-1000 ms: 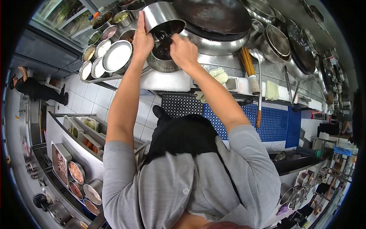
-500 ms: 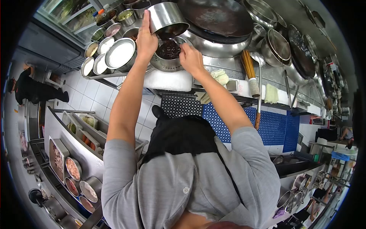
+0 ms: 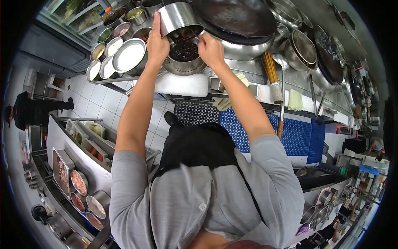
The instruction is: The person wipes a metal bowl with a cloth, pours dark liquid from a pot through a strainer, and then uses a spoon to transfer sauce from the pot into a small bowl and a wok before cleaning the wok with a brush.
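My left hand grips the side of a steel pot, its forefinger stretched along the wall. The pot is tipped, its mouth facing down over a perforated metal container. Glossy dark sauce lies in that container. With closed fingers, my right hand holds a thin utensil right at the tilted pot's lower rim; the utensil's working end is hidden in the pot's dark mouth.
A large wok sits right of the pot. Containers of white stuff crowd the left. A bamboo brush and a ladle lie on the right. A folded white towel lines the counter edge. A person stands far left.
My right hand has moved up from the sauce container to the tilted pot's mouth. The left hand keeps the pot tipped. The person at far left has shifted slightly.
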Demonstrator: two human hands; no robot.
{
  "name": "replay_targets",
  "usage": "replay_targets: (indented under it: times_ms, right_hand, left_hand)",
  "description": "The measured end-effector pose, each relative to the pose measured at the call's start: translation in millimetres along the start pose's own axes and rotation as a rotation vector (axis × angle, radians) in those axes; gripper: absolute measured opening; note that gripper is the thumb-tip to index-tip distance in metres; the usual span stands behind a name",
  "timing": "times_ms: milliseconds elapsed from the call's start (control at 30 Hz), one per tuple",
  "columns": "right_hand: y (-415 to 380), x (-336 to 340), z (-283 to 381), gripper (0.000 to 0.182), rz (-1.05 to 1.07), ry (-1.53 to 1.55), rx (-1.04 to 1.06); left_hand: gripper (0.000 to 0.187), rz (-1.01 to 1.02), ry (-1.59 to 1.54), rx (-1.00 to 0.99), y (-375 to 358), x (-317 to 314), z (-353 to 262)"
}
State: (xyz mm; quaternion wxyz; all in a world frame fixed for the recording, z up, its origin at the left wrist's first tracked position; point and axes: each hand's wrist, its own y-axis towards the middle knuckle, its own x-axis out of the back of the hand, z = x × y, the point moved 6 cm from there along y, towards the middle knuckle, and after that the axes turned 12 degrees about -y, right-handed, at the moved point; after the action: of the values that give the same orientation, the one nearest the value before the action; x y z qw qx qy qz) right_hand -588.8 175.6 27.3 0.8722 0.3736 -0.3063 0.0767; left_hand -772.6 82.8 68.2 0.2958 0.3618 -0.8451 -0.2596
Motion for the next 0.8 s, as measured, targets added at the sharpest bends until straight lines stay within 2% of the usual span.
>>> replay_targets:
  times_ms: [33, 133, 167, 333, 467, 500, 567, 600, 700, 800]
  right_hand:
    - [4, -3, -1, 0.016, 0.045, -0.029, -0.051]
    - [-26, -12, -1, 0.013, 0.092, -0.004, 0.029]
    - [-39, -14, -4, 0.011, 0.174, 0.020, -0.052]
    - [-3, 2, -4, 0.015, 0.025, 0.065, -0.118]
    - [-22, -8, 0, 0.019, 0.262, -0.002, -0.134]
    - [-19, -4, 11, 0.018, 0.221, 0.021, -0.126]
    - [0, -8, 36, 0.017, 0.166, -0.034, -0.033]
    - [10, -11, 48, 0.017, 0.136, -0.064, 0.014]
    - [28, -28, 79, 0.020, 0.200, -0.238, 0.173]
    - [16, -19, 66, 0.014, 0.240, -0.384, 0.272]
  left_hand:
    - [0.087, 0.009, 0.019, -0.013, 1, -2, 0]
    - [0.087, 0.044, -0.031, 0.158, 9, -2, 13]
    - [0.088, 0.045, -0.032, 0.198, 10, -1, 20]
    - [0.089, 0.054, -0.041, 0.307, 10, 3, 20]
    - [0.090, 0.078, -0.225, 0.452, 18, 2, 16]
    - [0.090, 0.071, -0.307, 0.476, 17, 0, 23]
    - [0.091, 0.091, -0.481, 0.565, 15, -4, 28]
    - [0.091, 0.131, -0.526, 0.711, 13, -8, 32]
    - [0.091, 0.146, -0.506, 0.738, 14, -13, 28]
    - [0.091, 0.122, -0.434, 0.701, 16, 0, 26]
